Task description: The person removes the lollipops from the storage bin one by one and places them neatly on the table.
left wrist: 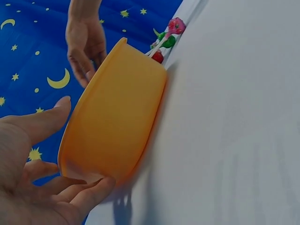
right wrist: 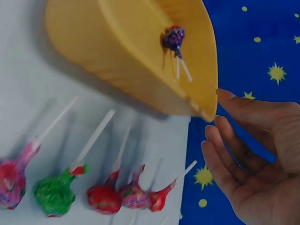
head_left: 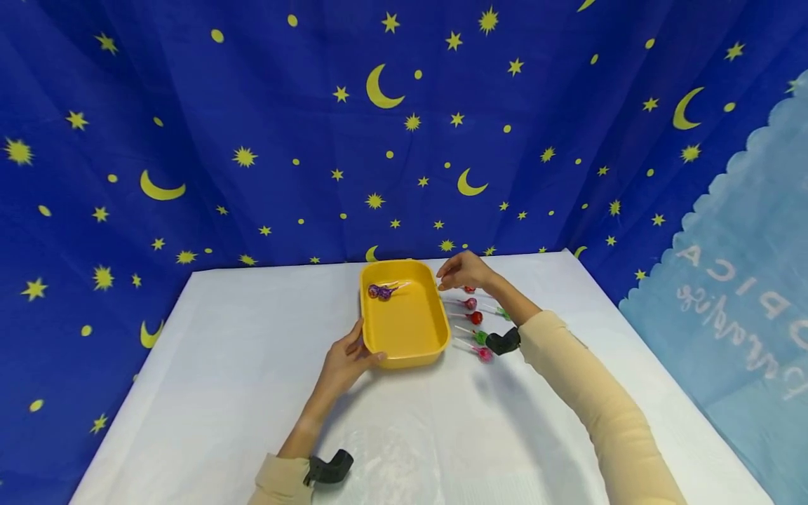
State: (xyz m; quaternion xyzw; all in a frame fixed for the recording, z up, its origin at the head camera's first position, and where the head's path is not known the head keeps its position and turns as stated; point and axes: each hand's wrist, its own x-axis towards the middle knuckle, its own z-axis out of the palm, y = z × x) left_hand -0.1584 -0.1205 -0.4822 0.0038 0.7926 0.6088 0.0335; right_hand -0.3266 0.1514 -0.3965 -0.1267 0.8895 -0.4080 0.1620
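A yellow plastic tray (head_left: 407,340) stands on the white table, with purple-wrapped lollipops (head_left: 384,292) lying inside near its back left. My left hand (head_left: 344,361) holds the tray's near left corner, thumb at the front rim and fingers against the outer side. Beside the tray's back right rim is my right hand (head_left: 463,270), its fingers loosely bent and nothing between them in the right wrist view. Right of the tray lies a row of wrapped lollipops: a pink one (right wrist: 11,183), a green one (right wrist: 54,194), a red one (right wrist: 104,199) and others, sticks toward the tray.
The white table (head_left: 265,337) runs back to a blue curtain (head_left: 303,126) with yellow moons and stars. A pale blue cloth (head_left: 745,294) with lettering hangs at the right. Black wrist devices sit on both forearms, the right one (head_left: 503,341) overlapping the lollipops in the head view.
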